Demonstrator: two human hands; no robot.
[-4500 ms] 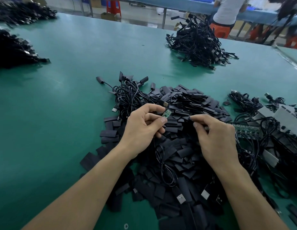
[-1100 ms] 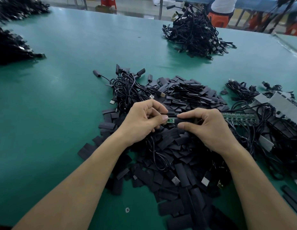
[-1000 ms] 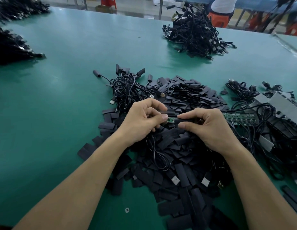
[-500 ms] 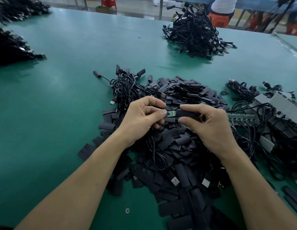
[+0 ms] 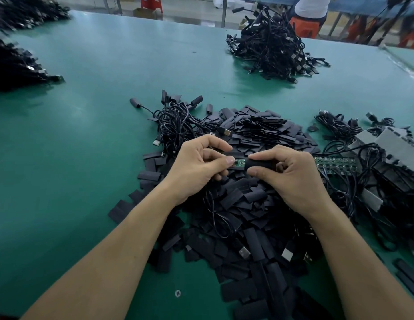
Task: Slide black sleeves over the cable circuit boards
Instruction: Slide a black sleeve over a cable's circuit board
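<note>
Closest to the person, a big pile of flat black sleeves (image 5: 243, 229) lies on the green table (image 5: 86, 158), with thin black cables mixed in. Above the pile the two hands meet. The left hand (image 5: 196, 168) has its thumb and fingers pinched on one end of a small green circuit board (image 5: 239, 163). The right hand (image 5: 291, 174) has its thumb and fingers pinched on a black sleeve (image 5: 259, 163). The sleeve covers the right part of the board, and the left part is bare. Just right of the hands lies a long green board strip (image 5: 333, 161) among more cables. Farther back sits a heap of black cables (image 5: 270, 47). Past the table's far edge a person in a white top (image 5: 311, 5) sits on an orange stool (image 5: 304, 26).
</note>
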